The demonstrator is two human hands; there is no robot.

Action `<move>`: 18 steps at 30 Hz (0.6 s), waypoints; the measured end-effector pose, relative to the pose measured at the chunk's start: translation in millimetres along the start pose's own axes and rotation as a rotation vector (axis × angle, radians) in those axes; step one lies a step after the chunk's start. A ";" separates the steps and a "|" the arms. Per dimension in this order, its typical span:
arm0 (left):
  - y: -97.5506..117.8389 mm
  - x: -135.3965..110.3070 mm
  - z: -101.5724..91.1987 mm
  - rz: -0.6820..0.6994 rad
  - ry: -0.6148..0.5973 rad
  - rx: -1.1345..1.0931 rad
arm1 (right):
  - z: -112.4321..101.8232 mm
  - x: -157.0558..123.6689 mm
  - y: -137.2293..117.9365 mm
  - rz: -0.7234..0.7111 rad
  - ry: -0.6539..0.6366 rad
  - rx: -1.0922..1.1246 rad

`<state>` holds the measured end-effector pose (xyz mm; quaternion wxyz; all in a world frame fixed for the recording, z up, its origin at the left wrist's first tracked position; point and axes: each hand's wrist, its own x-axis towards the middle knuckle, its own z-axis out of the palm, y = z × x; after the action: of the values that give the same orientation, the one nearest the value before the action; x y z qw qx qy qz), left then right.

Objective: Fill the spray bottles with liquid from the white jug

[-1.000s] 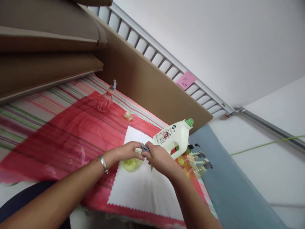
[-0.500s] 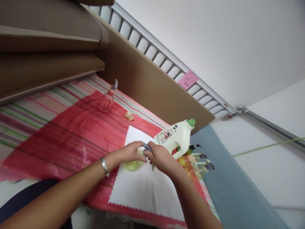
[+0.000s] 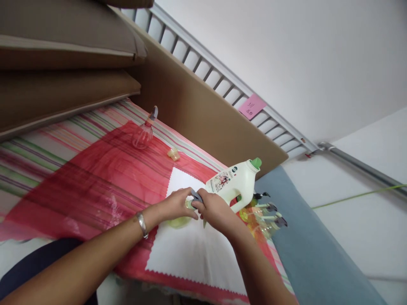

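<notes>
- Our right hand [image 3: 215, 212] pinches a grey spray head [image 3: 196, 196] between thumb and fingers, above the white cloth [image 3: 190, 254].
- Our left hand [image 3: 174, 205] curves about the neck of a yellow-green bottle [image 3: 178, 222], thumb and forefinger apart; we cannot tell whether it grips.
- That bottle sits on the white cloth, near its left edge, partly hidden by our left hand.
- We see a pale jug [image 3: 248, 180] with a green spout at the white cloth's far edge.
- Several spray bottles [image 3: 262, 220] cluster to the right of the white cloth.
- A small yellowish cup [image 3: 173, 154] lies just beyond the white cloth's far left corner.
- We have a clear pinkish bottle [image 3: 142, 136] farther beyond that corner of the white cloth.
</notes>
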<state>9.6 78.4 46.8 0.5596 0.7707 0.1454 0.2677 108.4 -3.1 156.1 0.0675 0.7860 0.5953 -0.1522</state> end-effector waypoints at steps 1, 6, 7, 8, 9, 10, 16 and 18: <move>-1.3 0.2 2.2 -0.007 0.025 0.026 | 0.2 0.0 -0.1 0.002 0.000 0.001; -5.8 3.6 -3.5 0.058 -0.108 -0.037 | -0.9 -0.9 -1.2 0.009 -0.005 0.022; -5.3 3.6 -6.4 0.071 -0.161 -0.065 | -1.2 -1.0 -1.2 0.006 -0.006 0.025; -4.3 3.1 -8.5 0.079 -0.197 -0.086 | -1.3 -1.0 -1.2 0.001 -0.005 0.027; -3.1 2.3 -9.5 0.080 -0.214 -0.097 | -1.3 -0.9 -1.2 -0.005 0.000 0.030; -1.8 1.3 -9.2 0.070 -0.205 -0.098 | -1.2 -0.8 -1.2 -0.007 0.004 0.031; -2.4 0.1 3.0 0.019 0.018 0.014 | -1.3 -0.6 -2.8 0.009 -0.005 0.032; -3.7 2.1 0.3 0.052 -0.040 -0.010 | -1.6 -1.0 -2.9 0.012 -0.006 0.036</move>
<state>11.8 80.6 43.8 0.5592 0.7764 0.1128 0.2677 105.6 -2.8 158.2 0.0562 0.7903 0.5875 -0.1647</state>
